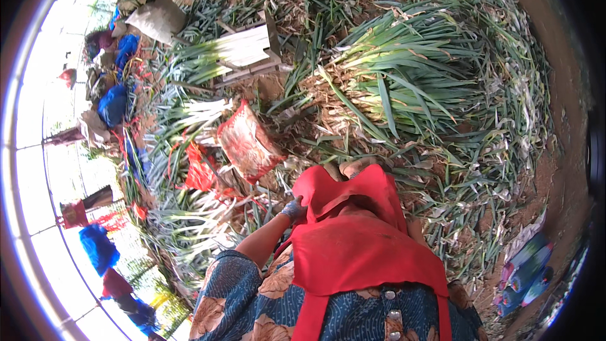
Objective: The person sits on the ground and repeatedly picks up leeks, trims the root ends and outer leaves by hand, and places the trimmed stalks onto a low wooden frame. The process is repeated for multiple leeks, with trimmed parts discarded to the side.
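Observation:
My left hand (296, 209), in a greyish-blue glove, rests against the left edge of the red apron (350, 255) over my lap; its fingers are partly hidden at the cloth. The right forearm goes down beside the apron's right edge, and my right hand is out of sight. Ahead of my shoes lies a large heap of green onions (402, 71) with long green leaves. A red and whitish padded seat or cushion (248, 142) stands left of my feet. Farther off, a bundle of trimmed green onions (236, 49) lies in a wooden frame (251, 70).
Loose white-stemmed onions (208, 222) and red netting or ties (199, 170) lie at my left. Leaf scraps (511, 104) cover the ground around the heap. A whitish sack (158, 18) stands at upper left; blue bundles (112, 104) lie near the bright side. Patterned footwear or bags (525, 270) lie lower right.

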`<state>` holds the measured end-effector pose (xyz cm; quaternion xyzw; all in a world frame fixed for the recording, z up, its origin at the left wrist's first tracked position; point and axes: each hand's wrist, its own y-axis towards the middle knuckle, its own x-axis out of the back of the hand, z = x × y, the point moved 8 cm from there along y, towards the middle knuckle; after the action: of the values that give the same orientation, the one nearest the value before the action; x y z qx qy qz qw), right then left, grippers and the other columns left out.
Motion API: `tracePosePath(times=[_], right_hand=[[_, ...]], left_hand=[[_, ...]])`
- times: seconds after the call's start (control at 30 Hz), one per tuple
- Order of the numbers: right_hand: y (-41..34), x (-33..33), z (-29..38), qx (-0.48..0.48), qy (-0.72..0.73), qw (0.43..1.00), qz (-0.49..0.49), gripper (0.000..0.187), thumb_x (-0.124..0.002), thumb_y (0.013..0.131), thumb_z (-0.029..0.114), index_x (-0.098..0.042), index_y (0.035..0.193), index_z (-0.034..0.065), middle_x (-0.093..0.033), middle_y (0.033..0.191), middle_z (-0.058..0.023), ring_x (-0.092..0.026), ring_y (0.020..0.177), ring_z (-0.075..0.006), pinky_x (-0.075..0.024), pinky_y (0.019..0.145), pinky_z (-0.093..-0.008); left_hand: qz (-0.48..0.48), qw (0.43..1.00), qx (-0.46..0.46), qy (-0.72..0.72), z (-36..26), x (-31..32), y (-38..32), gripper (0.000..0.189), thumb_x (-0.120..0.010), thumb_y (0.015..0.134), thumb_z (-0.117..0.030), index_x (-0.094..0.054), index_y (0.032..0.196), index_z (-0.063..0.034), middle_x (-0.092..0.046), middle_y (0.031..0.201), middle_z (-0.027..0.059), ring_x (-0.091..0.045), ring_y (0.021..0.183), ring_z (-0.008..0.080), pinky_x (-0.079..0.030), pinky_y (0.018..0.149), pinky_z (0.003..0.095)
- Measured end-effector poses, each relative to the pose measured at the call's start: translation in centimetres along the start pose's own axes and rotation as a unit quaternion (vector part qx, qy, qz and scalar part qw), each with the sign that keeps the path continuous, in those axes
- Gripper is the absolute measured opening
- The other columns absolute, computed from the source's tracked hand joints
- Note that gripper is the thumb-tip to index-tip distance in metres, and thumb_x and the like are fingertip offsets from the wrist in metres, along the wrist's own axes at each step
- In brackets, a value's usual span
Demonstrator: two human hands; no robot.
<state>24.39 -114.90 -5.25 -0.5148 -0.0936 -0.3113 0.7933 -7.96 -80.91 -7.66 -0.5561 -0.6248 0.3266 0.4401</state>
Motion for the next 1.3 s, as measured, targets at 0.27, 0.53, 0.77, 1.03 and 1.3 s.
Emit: tracePosePath(times=[0.27,0.53,0.77,1.03,1.3], right_hand=[[6.9,-5.9,5.3,0.106,-0.17,0.978,0.063,0.037,-0.042,0.09,0.032,-0.064,0.105,0.0061,-0.062,0.107,-0.0241,-0.06,0.09,-0.0423,-0.0473,0.078,-0.0491],[6.4,-4.7,10.8,0.026,-0.087,0.993,0.08,0.036,-0.047,0.088,0.032,-0.064,0.096,0.0013,-0.065,0.093,-0.0223,-0.061,0.091,-0.0403,-0.0467,0.078,-0.0448],[9.8,-10.1,26.0,0.018,-0.052,0.998,0.007,0.025,-0.058,0.089,0.022,-0.063,0.105,0.0031,-0.066,0.09,-0.0189,-0.066,0.09,-0.03,-0.0485,0.079,-0.0379],[16.8,-34.3,42.1,-0.11,0.165,0.976,-0.092,0.031,-0.058,0.089,0.023,-0.056,0.116,0.008,-0.064,0.096,-0.0173,-0.063,0.088,-0.0327,-0.0504,0.078,-0.0389],[5.3,-70.7,36.3,0.015,0.156,0.949,0.273,0.019,-0.057,0.084,0.022,-0.064,0.085,0.0053,-0.064,0.077,-0.0135,-0.064,0.079,-0.0285,-0.0515,0.07,-0.0382]], left_hand=[[-0.203,0.978,-0.048,-0.003,-3.0,14.3,-2.8,0.066,-0.06,0.082,-0.053,-0.051,0.127,-0.0048,-0.061,0.116,0.0238,-0.058,0.11,0.0348,-0.046,0.091,0.0422],[-0.22,0.969,0.106,0.025,-1.2,26.3,-2.8,0.055,-0.048,0.089,-0.05,-0.066,0.099,0.0006,-0.066,0.093,0.0254,-0.064,0.094,0.0365,-0.048,0.085,0.0423],[0.143,0.918,-0.129,0.347,-10.6,36.9,-2.3,0.028,-0.05,0.086,-0.029,-0.068,0.096,-0.0099,-0.067,0.092,0.0171,-0.065,0.087,0.0339,-0.051,0.079,0.042],[0.31,0.84,-0.171,0.411,-12.0,44.9,14.1,0.027,-0.057,0.082,-0.033,-0.065,0.095,-0.0104,-0.065,0.089,0.0165,-0.064,0.085,0.0334,-0.052,0.072,0.045],[0.66,0.574,0.035,0.484,17.9,31.5,14.0,0.034,-0.056,0.083,-0.029,-0.066,0.109,-0.01,-0.066,0.108,0.012,-0.063,0.103,0.0282,-0.05,0.088,0.0418]])
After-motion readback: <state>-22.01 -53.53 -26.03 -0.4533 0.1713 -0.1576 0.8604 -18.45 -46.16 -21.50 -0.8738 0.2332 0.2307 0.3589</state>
